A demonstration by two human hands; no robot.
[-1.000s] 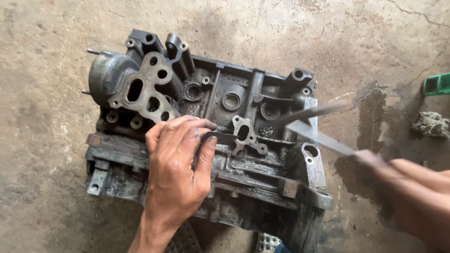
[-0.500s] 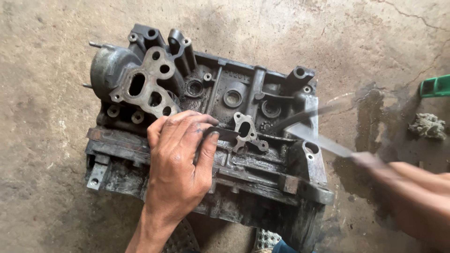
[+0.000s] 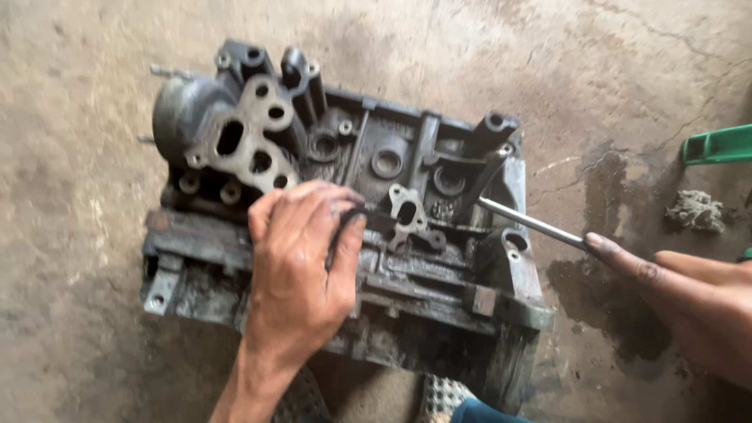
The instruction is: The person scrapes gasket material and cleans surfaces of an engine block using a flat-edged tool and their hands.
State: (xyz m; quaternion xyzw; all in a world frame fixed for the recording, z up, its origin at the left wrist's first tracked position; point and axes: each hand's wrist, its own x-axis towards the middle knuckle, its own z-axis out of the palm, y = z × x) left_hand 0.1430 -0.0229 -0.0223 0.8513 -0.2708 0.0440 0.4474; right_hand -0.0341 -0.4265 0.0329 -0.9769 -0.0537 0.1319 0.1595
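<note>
A grimy cast-metal engine block (image 3: 345, 235) lies on the rough, stained concrete floor (image 3: 78, 117), its dark surface ribbed, bossed and pierced with round bores and bolt holes, with a paler, flat gasket flange (image 3: 247, 145) at its upper left. The left hand (image 3: 301, 270) rests palm-down on the middle of the block, its fingers (image 3: 345, 235) curled and closed around a small dark part just beside a little pale bracket (image 3: 411, 215). The right hand (image 3: 689, 301) grips a slim, smooth steel rod (image 3: 529, 223), forefinger stretched along the shaft, the tip set into a recess on the block's right side. A crumpled greyish rag (image 3: 695, 210) and a green plastic piece (image 3: 717, 145) lie on the floor to the right, well apart from the block.
</note>
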